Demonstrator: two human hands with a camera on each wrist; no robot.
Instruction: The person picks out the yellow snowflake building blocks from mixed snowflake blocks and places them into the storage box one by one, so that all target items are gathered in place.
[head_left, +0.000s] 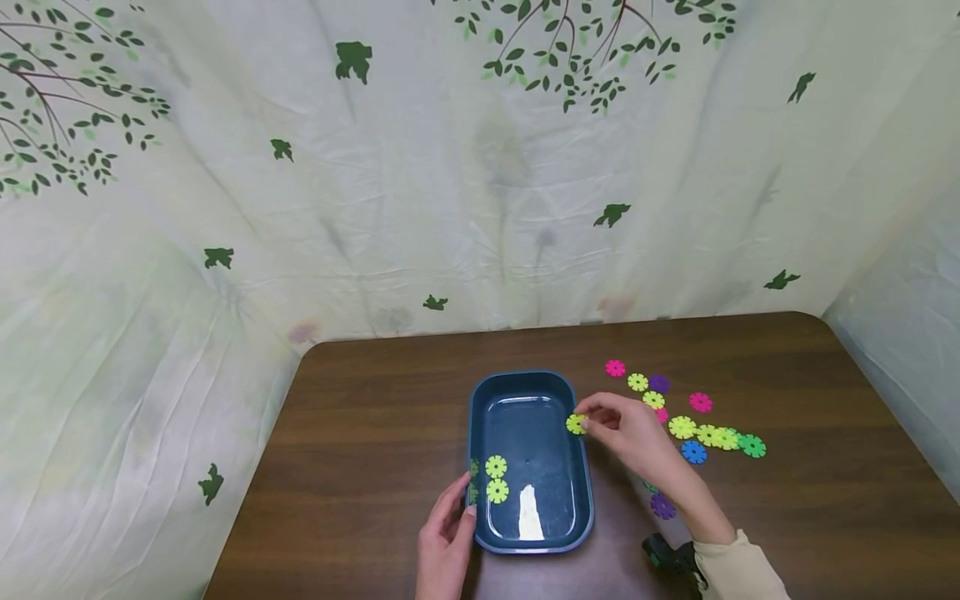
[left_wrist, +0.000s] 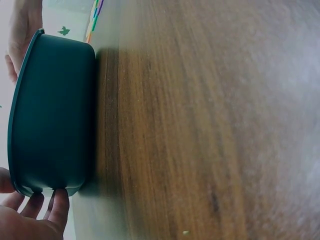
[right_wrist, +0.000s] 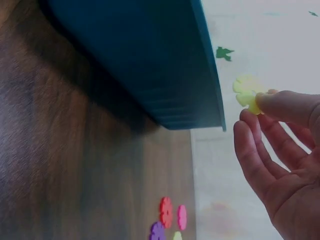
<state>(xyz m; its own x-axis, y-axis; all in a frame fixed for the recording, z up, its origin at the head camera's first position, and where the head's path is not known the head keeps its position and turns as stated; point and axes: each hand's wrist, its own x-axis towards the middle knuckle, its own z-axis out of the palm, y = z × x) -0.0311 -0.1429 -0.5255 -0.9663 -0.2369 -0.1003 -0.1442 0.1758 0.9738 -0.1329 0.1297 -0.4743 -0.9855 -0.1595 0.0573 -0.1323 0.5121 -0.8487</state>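
A deep blue plastic tray (head_left: 528,442) stands on the table, with two yellow-green flower-shaped discs (head_left: 497,479) lying inside, near its left wall. My left hand (head_left: 447,537) holds the tray's left side; in the left wrist view its fingers (left_wrist: 59,207) touch the outer wall and the thumb is by the rim. Over the tray's right rim, my right hand (head_left: 630,433) pinches a yellow-green notched disc (head_left: 576,424) between thumb and fingertips. The right wrist view shows this yellow disc (right_wrist: 246,85) raised beside the tray rim, its lower part covered by the thumb.
Right of the tray, several flower discs lie scattered: pink (head_left: 701,402), yellow (head_left: 682,427), green (head_left: 752,446), blue (head_left: 693,452) and purple (head_left: 663,506). The right forearm crosses above some of them. A leaf-printed white cloth (head_left: 480,208) hangs behind the brown wooden table (head_left: 360,467).
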